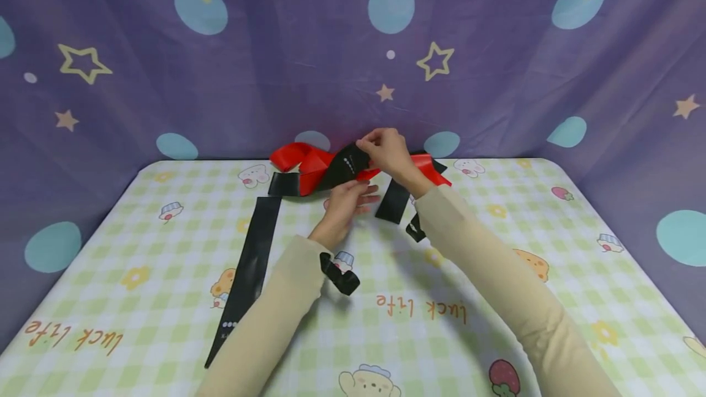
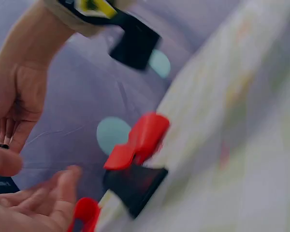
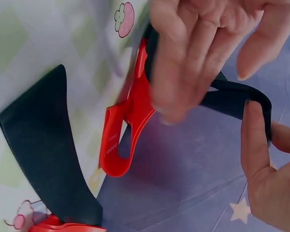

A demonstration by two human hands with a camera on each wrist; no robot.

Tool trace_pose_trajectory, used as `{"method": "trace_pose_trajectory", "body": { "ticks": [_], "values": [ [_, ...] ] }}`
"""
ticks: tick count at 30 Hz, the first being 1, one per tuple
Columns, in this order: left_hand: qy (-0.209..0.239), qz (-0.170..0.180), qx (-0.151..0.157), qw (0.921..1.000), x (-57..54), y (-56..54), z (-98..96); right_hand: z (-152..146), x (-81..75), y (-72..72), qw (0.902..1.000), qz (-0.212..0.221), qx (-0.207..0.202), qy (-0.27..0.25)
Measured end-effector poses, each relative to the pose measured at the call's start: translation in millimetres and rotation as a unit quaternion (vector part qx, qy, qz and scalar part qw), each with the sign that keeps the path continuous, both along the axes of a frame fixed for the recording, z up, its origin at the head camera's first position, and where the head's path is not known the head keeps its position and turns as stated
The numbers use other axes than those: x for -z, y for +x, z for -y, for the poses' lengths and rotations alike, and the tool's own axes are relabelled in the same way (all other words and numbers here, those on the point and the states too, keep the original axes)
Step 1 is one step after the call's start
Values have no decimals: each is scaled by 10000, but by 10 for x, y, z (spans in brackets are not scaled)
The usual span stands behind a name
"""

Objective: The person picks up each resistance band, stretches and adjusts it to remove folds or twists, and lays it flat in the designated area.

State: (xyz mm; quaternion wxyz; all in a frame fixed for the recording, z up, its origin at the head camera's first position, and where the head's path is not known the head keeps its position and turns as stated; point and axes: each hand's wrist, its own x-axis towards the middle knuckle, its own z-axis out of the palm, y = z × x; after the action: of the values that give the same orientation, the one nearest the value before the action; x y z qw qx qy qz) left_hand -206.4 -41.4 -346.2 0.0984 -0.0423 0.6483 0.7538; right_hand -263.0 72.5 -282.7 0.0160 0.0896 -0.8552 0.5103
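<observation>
Two hands in beige sleeves [image 1: 276,305] reach toward the far middle of a tabletop [image 1: 165,262], where a black band [image 1: 339,170] lies tangled with a red band [image 1: 311,161]. The right hand [image 1: 388,155] pinches the black band between thumb and fingertips, lifting a twisted stretch of it that shows small white printing. The left hand [image 1: 344,207] is just on the near side of that stretch, palm turned inward, its fingers straight and spread; whether it touches the band cannot be told. The red band curls into a loop at the left of the tangle, and more red shows at the right, beyond the right wrist. A long, flat black strip [image 1: 254,262] runs from the tangle's left end toward the near edge, and a shorter black strip [image 1: 394,201] angles toward the near side at the right; it is unclear whether these join the held band. A small black strap [image 1: 342,277] dangles from the left cuff. The tabletop wears a green-checked cover with cartoon animals, flowers and upside-down orange lettering. Behind it hangs a purple curtain [image 1: 265,48] patterned with stars and pale blue ovals.
</observation>
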Motion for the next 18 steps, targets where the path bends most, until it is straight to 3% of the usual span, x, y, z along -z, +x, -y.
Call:
{"method": "trace_pose_trajectory", "body": {
  "ticks": [2,5,10,15,18],
  "values": [
    [883,202,-206,9957,1,5,-11,-19,7,3,9998,123,136,26],
    [1626,298,-575,9846,12,8,-6,-56,35,18,9983,462,220,-294],
    [2200,203,-1080,9693,5,4,7,-106,111,62,9834,1099,155,-1432],
    [2918,217,-1433,9454,-36,-29,17,-106,228,138,9620,1598,263,-2198],
    [2927,286,-1646,9415,-52,-50,30,-81,300,191,9501,1852,377,-2481]
  ]
}}
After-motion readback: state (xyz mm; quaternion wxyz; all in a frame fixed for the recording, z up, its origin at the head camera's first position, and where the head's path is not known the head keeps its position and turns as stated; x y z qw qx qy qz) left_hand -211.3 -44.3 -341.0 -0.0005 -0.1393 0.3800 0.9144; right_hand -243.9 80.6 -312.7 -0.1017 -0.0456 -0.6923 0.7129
